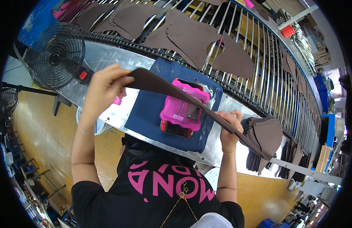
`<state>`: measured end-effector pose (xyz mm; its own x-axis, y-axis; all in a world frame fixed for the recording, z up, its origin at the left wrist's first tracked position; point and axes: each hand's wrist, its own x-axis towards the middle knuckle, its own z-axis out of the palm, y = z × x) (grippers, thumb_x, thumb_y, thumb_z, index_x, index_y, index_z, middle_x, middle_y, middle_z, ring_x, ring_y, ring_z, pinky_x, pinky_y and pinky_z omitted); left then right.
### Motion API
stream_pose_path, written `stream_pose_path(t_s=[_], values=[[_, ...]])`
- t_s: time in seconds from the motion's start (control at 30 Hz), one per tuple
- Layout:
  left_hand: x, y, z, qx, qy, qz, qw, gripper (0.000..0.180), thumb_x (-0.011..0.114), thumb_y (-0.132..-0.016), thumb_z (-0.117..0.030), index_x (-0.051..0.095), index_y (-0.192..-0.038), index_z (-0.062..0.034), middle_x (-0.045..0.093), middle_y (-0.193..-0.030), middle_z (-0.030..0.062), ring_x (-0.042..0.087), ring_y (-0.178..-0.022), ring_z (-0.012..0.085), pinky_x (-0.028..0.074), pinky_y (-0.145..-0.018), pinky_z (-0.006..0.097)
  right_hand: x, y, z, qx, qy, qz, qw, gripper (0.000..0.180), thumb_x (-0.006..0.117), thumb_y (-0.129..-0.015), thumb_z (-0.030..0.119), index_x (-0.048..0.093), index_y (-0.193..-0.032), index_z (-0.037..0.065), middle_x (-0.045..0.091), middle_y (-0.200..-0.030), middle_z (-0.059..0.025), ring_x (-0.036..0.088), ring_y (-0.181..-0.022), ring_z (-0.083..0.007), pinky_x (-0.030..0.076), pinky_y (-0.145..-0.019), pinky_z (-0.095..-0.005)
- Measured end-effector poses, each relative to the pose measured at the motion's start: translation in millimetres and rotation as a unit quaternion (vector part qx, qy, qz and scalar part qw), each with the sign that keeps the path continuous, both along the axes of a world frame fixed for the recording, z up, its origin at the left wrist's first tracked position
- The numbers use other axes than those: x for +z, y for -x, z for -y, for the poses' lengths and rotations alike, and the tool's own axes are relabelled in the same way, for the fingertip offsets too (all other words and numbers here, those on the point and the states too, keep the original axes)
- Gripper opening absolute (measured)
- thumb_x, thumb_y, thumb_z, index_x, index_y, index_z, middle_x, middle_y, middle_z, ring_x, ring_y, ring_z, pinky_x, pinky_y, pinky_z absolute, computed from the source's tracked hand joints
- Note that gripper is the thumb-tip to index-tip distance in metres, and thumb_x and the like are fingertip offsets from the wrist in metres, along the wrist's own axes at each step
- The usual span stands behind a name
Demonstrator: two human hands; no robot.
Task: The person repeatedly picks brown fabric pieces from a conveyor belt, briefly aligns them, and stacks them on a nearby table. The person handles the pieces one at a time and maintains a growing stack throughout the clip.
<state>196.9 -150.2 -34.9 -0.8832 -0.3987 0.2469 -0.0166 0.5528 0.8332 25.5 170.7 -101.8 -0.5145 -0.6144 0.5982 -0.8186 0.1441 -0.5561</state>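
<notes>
Stretched in front of me at a slant is a flat, curved dark brown cut sheet piece [154, 81], seen almost edge-on. My left hand [107, 89] pinches its upper left end between thumb and fingers, raised above the metal table. Farther along, toward the lower right, my right hand [230, 125] grips the same piece. The piece passes over a bright pink plastic holder [179, 113], which sits on a red and black object [176, 129] on a dark blue mat [145, 110]. Just right of my right hand lies a fanned stack of similar brown pieces [269, 131].
Beyond the table runs a rack of metal rods [236, 22] with a chain edge, carrying several brown pieces [195, 34]. A black fan [54, 57] stands at the left end of the metal table [107, 51]. More brown pieces [295, 155] hang at the right.
</notes>
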Motion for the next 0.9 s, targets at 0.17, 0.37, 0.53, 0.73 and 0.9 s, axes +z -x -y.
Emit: stream_pose_path(t_s=[0.17, 0.37, 0.53, 0.73, 0.9], values=[[-22.1, 45.9, -38.5, -0.091, 0.036, 0.017, 0.995, 0.009, 0.066, -0.08, -0.002, 0.067, -0.088, -0.0012, 0.056, -0.075, 0.0087, 0.06, -0.057, 0.0187, 0.046, -0.051, 0.029, -67.1, -11.8, -75.8, -0.188, 0.02, 0.106, 0.976, 0.013, 0.065, -0.081, 0.002, 0.065, -0.094, 0.006, 0.069, -0.082, -0.0063, 0.064, -0.077, -0.0185, 0.045, -0.078, -0.0306], [-18.0, 95.3, -97.0, -0.248, 0.204, -0.031, 0.947, 0.008, 0.071, -0.074, -0.01, 0.068, -0.08, -0.0075, 0.052, -0.082, 0.0073, 0.059, -0.069, 0.0222, 0.047, -0.056, 0.034, -30.8, -18.5, -172.3, -0.244, 0.177, 0.279, 0.912, 0.015, 0.064, -0.089, 0.004, 0.06, -0.103, -0.002, 0.063, -0.084, -0.0023, 0.057, -0.077, -0.0075, 0.046, -0.075, -0.0223], [-0.3, 123.6, -121.8, -0.235, 0.26, 0.005, 0.937, 0.009, 0.067, -0.079, -0.017, 0.068, -0.083, -0.0088, 0.05, -0.089, 0.009, 0.061, -0.076, 0.0252, 0.051, -0.061, 0.036, 17.9, 11.0, -194.3, -0.272, 0.236, 0.354, 0.863, 0.027, 0.063, -0.089, 0.005, 0.055, -0.114, -0.003, 0.05, -0.084, 0.0038, 0.046, -0.077, -0.0043, 0.039, -0.072, -0.0184], [8.7, 111.1, -74.5, -0.111, 0.216, -0.036, 0.969, 0.022, 0.069, -0.081, -0.018, 0.065, -0.101, -0.0094, 0.049, -0.095, 0.0087, 0.059, -0.073, 0.0237, 0.048, -0.06, 0.035, 14.8, 115.0, -164.5, -0.252, 0.154, 0.378, 0.878, 0.035, 0.057, -0.091, 0.003, 0.051, -0.124, -0.008, 0.062, -0.112, -0.0141, 0.058, -0.099, -0.0146, 0.045, -0.088, -0.0245], [21.1, 72.3, -52.1, -0.005, 0.106, 0.067, 0.992, 0.026, 0.069, -0.083, -0.016, 0.065, -0.107, -0.0088, 0.045, -0.094, 0.0055, 0.052, -0.065, 0.0109, 0.041, -0.056, 0.028, -31.9, 213.5, -120.6, -0.236, 0.087, 0.401, 0.881, 0.038, 0.059, -0.09, 0.006, 0.049, -0.125, -0.007, 0.065, -0.105, -0.0137, 0.062, -0.092, -0.0138, 0.049, -0.08, -0.0246]])
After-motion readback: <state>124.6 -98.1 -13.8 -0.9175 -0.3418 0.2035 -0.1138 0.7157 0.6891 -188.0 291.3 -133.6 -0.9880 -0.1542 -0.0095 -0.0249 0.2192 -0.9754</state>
